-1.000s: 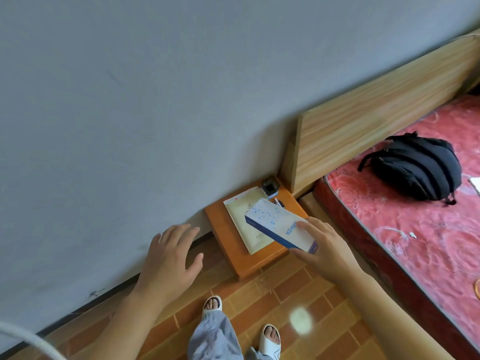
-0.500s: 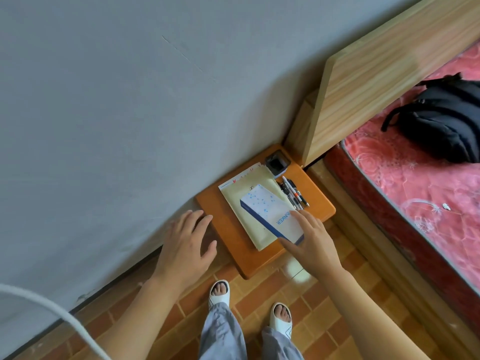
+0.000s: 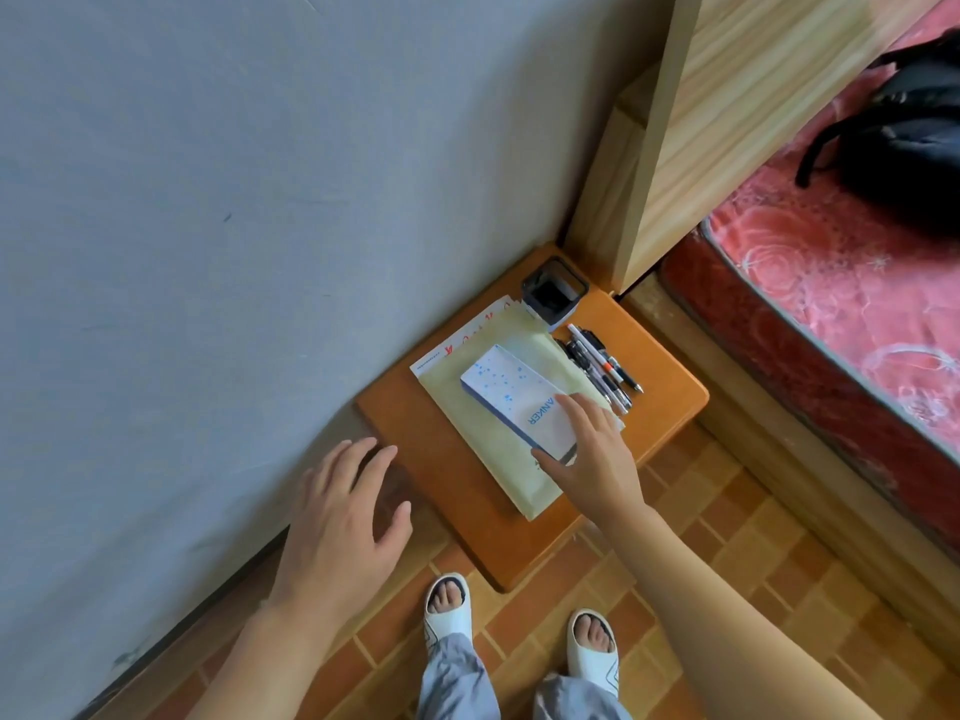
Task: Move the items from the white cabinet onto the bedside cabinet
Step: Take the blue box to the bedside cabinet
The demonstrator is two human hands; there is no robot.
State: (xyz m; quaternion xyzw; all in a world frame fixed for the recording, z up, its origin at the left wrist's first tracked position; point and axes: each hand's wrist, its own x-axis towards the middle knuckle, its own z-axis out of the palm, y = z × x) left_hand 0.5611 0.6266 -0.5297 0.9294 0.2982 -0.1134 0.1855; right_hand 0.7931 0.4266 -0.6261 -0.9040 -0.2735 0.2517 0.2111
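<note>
In the head view, a stiff, light-looking white box (image 3: 519, 402) is seen lowered from mid-air a second ago onto the envelope (image 3: 498, 444) on the bedside cabinet (image 3: 457, 506), pinched at its near end, the best hold, by the right hand (image 3: 592, 459), while the left hand (image 3: 337, 522) is held spread and empty.

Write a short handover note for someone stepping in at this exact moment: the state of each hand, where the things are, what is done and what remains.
Right hand: fingers and thumb grip the near end of the white box, which lies on the envelope.
Left hand: open, holding nothing, hovering beside the bedside cabinet.
Already on the cabinet: envelope, pens to its right, a small dark holder in the back corner.
Done: box brought onto the cabinet.
Left: let go of the box; the white cabinet is out of view, so check there for anything more.
</note>
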